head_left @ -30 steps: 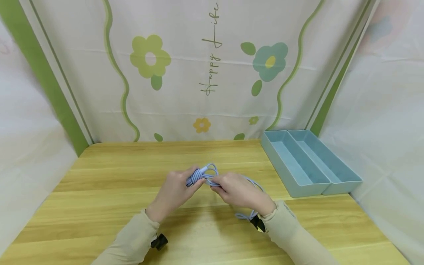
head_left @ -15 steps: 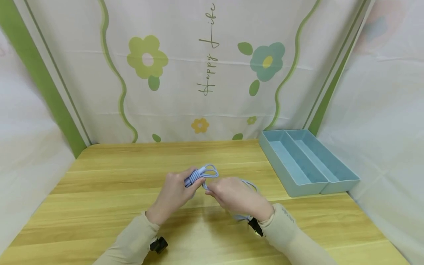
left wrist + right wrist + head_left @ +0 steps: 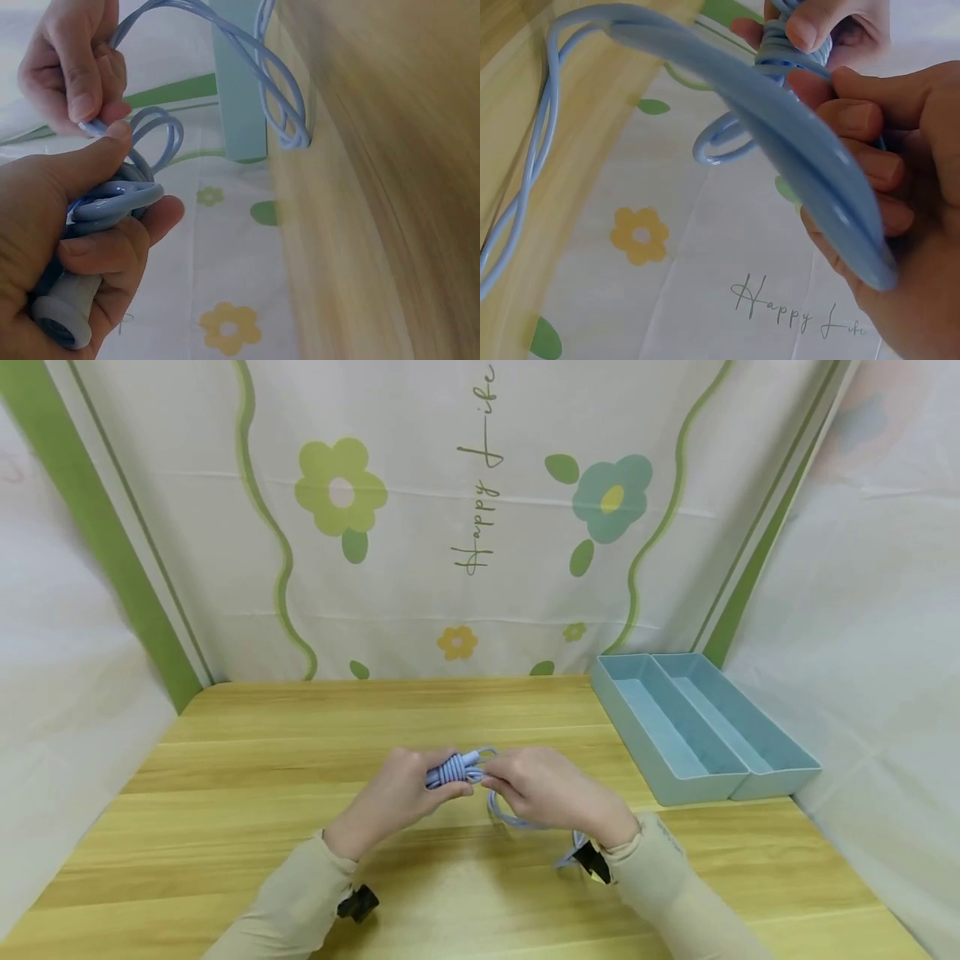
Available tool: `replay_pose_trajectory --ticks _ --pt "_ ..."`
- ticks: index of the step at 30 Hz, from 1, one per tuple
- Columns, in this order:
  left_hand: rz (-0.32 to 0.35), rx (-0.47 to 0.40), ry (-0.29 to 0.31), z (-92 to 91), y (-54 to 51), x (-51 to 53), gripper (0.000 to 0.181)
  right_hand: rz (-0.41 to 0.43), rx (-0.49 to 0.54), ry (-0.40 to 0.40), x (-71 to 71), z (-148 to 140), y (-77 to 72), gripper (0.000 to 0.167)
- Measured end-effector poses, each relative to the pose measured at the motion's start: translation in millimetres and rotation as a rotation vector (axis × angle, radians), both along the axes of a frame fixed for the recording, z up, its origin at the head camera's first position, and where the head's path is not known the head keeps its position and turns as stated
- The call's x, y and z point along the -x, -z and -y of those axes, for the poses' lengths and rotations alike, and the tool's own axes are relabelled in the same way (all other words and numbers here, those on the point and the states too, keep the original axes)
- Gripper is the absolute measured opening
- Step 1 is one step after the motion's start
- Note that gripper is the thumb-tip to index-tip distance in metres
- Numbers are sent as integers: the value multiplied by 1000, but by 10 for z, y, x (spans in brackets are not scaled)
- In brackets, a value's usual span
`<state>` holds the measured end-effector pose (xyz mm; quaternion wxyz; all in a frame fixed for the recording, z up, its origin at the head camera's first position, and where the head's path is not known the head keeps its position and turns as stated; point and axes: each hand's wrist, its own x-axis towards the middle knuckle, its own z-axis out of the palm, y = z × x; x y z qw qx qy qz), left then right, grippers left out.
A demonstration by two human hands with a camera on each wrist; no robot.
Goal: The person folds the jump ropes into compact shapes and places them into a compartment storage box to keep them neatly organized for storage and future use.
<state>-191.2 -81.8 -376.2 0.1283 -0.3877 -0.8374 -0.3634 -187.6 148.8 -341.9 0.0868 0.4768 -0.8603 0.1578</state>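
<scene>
A light blue cord is wound in several tight turns into a bundle (image 3: pixel 452 769), which my left hand (image 3: pixel 397 793) grips between thumb and fingers. In the left wrist view a pale round-ended piece (image 3: pixel 64 319) pokes out of the left palm beside the coils. Close on the right, my right hand (image 3: pixel 551 789) pinches the cord at the bundle's end. Loops stick out past the bundle, and a doubled length of cord (image 3: pixel 742 105) runs across the right palm in the right wrist view. More cord (image 3: pixel 573 852) hangs below the right wrist.
Two long light blue trays (image 3: pixel 705 783) stand side by side at the back right of the wooden table (image 3: pixel 225 777). A flowered white cloth (image 3: pixel 420 527) hangs behind it. Black pieces (image 3: pixel 358 903) are at both wrists.
The right hand moved down and left, then back up beside the bundle. The loose cord beyond the bundle now curves below the right hand, and the protruding loops look smaller.
</scene>
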Motion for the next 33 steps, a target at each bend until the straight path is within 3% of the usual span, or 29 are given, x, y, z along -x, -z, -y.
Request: replay_pose_trajectory --ticks 5,8,13,18,23,33 --pt "-117 48 2 -46 30 -30 21 -68 21 -84 4 47 59 21" --pt "-187 80 -11 -88 47 -60 23 -63 20 -103 1 60 81 21" --pt "-200 81 -1 -131 62 -101 22 -11 44 -119 1 56 104 22" --pt "-265 117 3 -151 60 -120 20 24 83 -128 14 40 128 21" --pt "-316 140 22 -149 79 -113 16 7 131 -153 61 8 136 12" --pt "-385 153 67 -88 114 -56 18 -16 232 -133 156 -45 99 13"
